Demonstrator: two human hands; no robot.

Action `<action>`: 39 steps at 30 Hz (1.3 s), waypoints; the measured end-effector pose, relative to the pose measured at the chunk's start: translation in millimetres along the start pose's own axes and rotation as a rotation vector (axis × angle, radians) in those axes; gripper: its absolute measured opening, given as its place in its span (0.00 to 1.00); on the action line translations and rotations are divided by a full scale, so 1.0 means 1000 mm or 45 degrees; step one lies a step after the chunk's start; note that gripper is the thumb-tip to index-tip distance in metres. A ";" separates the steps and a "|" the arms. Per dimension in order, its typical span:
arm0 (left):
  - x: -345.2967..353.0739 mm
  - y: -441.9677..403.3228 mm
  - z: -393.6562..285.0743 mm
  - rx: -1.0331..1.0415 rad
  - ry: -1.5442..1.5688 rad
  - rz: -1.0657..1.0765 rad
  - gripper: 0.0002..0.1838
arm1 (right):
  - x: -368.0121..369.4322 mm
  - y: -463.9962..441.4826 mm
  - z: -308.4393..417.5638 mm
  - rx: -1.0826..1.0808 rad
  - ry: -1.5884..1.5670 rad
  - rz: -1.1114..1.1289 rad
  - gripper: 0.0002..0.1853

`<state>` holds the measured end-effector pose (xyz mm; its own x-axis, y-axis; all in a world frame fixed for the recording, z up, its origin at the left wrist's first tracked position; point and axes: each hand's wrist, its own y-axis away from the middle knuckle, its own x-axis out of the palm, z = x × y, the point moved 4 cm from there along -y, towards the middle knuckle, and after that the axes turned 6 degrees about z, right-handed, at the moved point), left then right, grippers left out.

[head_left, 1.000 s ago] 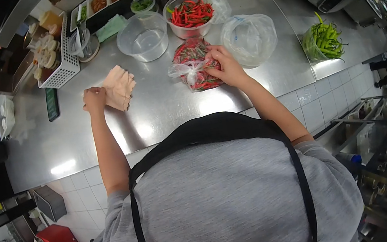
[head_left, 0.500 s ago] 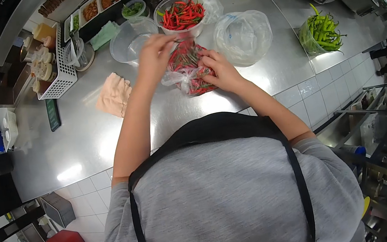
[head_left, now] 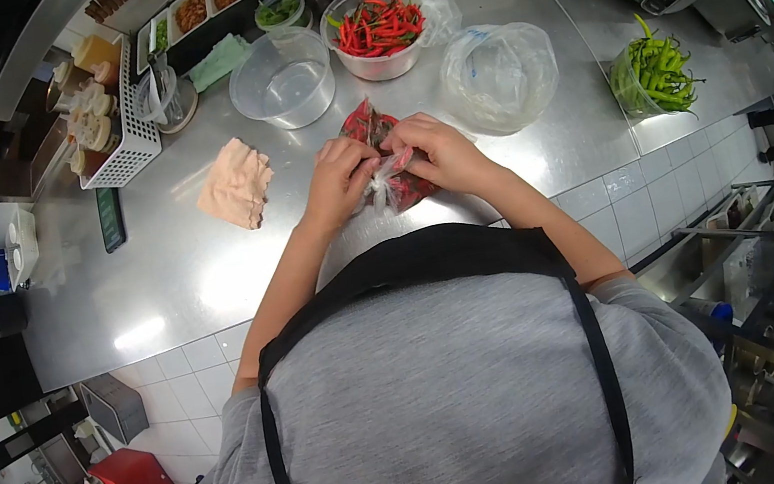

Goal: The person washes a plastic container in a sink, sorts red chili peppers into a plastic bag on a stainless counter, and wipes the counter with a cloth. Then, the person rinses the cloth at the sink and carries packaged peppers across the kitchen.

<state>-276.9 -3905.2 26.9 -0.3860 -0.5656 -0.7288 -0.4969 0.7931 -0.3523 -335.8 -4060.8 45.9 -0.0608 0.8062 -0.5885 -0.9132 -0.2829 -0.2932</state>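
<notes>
Both hands meet on a clear plastic bag [head_left: 386, 195] of red chilies, lying on the steel counter near its front edge. My left hand [head_left: 337, 181] pinches the bag at its left side, fingers closed. From the right, my right hand [head_left: 442, 152] also grips the plastic, its thumb and fingers curled in. Red chilies [head_left: 367, 126] show just beyond the hands; my fingers hide part of the bag. Behind it stands a bowl of red chilies [head_left: 377, 31]. An open clear tub [head_left: 283, 81] sits to the left of that bowl.
A crumpled plastic bag [head_left: 498, 80] lies right of the hands, and a tub of green chilies [head_left: 654, 73] stands farther right. On the left are a peach cloth [head_left: 237, 187], a phone [head_left: 110, 221] and a white basket of bottles [head_left: 132, 130]. Ingredient trays line the back.
My left hand has come down from above the bag to its gathered plastic. My right hand has closed on the plastic beside it.
</notes>
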 end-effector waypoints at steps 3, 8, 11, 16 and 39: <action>0.007 0.009 0.002 -0.048 -0.027 -0.156 0.06 | 0.003 -0.006 0.000 0.138 -0.001 0.092 0.12; 0.011 0.011 0.000 -0.037 -0.148 -0.150 0.05 | 0.004 -0.012 -0.003 0.245 0.018 0.207 0.11; 0.015 0.018 0.008 -0.007 -0.217 -0.159 0.06 | 0.007 -0.013 -0.011 0.280 0.298 0.420 0.10; 0.020 0.022 0.003 0.053 -0.338 -0.173 0.05 | 0.011 -0.011 -0.022 0.196 0.036 0.758 0.09; 0.007 -0.045 0.012 -0.239 0.528 0.563 0.12 | -0.026 -0.026 0.038 -0.240 0.456 0.426 0.08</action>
<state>-247.4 -3942.1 30.9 -0.8364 -0.2639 -0.4804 -0.3346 0.9400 0.0661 -325.9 -4054.8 97.3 -0.1649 0.4368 -0.8843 -0.7773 -0.6095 -0.1562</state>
